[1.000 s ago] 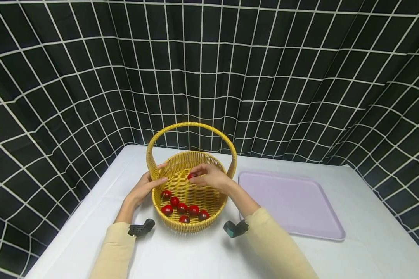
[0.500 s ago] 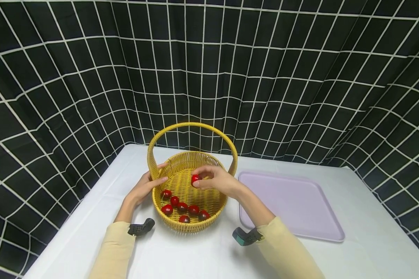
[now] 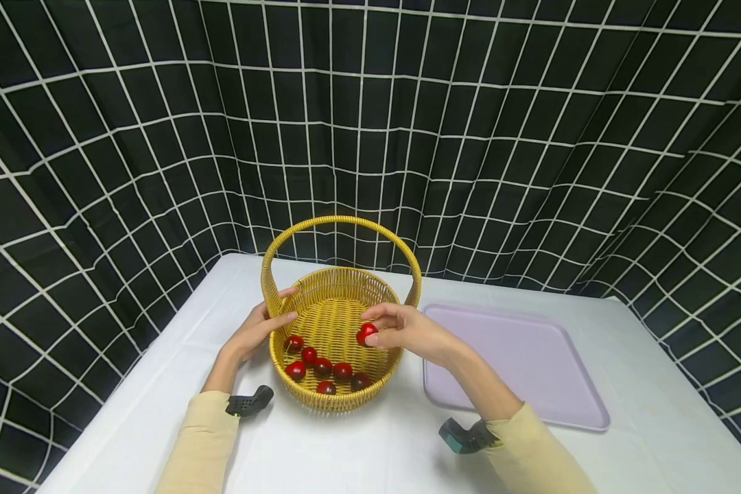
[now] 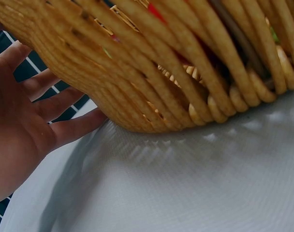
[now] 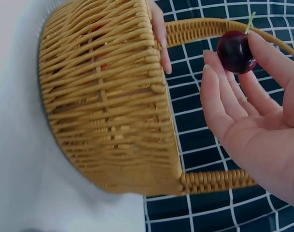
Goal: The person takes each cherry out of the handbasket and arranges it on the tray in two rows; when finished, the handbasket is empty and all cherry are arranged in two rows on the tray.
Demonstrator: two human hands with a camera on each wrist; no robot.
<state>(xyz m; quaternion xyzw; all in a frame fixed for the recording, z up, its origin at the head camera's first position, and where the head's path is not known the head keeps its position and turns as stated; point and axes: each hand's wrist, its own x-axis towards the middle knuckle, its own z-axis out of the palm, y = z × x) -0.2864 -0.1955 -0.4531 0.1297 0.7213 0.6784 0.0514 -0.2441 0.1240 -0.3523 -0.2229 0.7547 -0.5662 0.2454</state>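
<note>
- My right hand [image 3: 407,335] pinches a round, glossy red cherry [image 3: 366,333] between thumb and fingers.
- Beneath those fingers, a round yellow wicker basket [image 3: 333,403].
- My left hand [image 3: 253,333] grips its side, thumb pointing inward.

Studio-like setting, black gridded curtain [image 3: 370,151], white table [image 3: 321,453]

Red and maroon cherries [image 3: 322,368] pop against a golden-yellow woven basket [image 3: 327,324], with cream sleeves [image 3: 199,439], a lilac tray [image 3: 521,363], white cloth [image 3: 346,453] and a black curtain [image 3: 373,103] gridded in white!
</note>
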